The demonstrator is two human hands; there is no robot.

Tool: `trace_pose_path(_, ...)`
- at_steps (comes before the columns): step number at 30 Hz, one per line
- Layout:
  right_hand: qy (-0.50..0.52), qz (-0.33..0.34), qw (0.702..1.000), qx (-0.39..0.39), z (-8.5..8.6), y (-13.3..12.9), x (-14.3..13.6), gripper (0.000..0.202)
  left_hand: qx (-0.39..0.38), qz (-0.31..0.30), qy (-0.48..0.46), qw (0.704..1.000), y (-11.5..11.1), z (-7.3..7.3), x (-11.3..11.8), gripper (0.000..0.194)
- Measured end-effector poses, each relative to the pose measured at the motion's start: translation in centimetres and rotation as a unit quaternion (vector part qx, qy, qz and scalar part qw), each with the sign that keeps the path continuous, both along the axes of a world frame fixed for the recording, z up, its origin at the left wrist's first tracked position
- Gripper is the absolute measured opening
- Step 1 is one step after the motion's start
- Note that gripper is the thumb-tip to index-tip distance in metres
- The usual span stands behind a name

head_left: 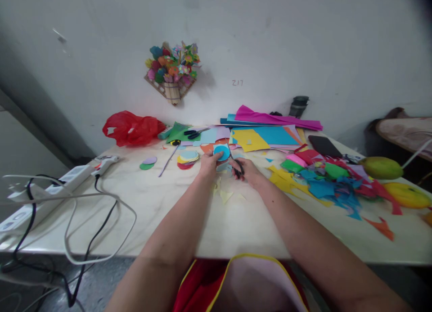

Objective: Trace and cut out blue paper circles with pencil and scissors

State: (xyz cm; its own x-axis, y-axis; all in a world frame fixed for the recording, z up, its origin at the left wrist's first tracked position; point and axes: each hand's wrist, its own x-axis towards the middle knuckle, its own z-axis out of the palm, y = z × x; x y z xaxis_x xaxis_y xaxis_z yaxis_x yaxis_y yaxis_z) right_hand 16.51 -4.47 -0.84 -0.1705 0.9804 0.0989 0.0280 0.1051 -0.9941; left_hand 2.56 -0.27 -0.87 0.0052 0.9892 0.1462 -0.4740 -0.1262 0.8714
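Note:
Between thumb and fingers, my left hand [209, 162] pinches a blue paper circle [222, 153] together with a paler piece of paper behind it. Dark-handled scissors [239, 167] are in my right hand [245, 169], their blades up against the right side of that paper. Just left of my left hand lies a stack of cut paper circles [187, 158] in blue, yellow and red. Farther left are a lilac and a green circle [147, 164]. Pale yellow scraps [225, 195] lie below my hands.
Colored paper sheets [250, 139] and a second pair of scissors [192, 134] lie at the back. Paper scraps [324, 181], a dark phone-like slab [324, 146] and mangoes [383, 167] are at right. A red plastic bag [131, 128], power strip [47, 195] and cables occupy the left.

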Motion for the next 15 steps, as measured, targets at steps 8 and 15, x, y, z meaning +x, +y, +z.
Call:
trace_pose_path(8,-0.006,-0.006,1.000,-0.007,0.25,-0.17,-0.19,0.026,0.000,-0.004,-0.005,1.000,-0.01,-0.01,-0.02,0.025)
trace_pose_path(15,0.003,-0.004,1.000,-0.013,0.48,-0.33,-0.23,0.027,-0.003,0.001,-0.002,1.000,-0.02,0.03,-0.05,0.027)
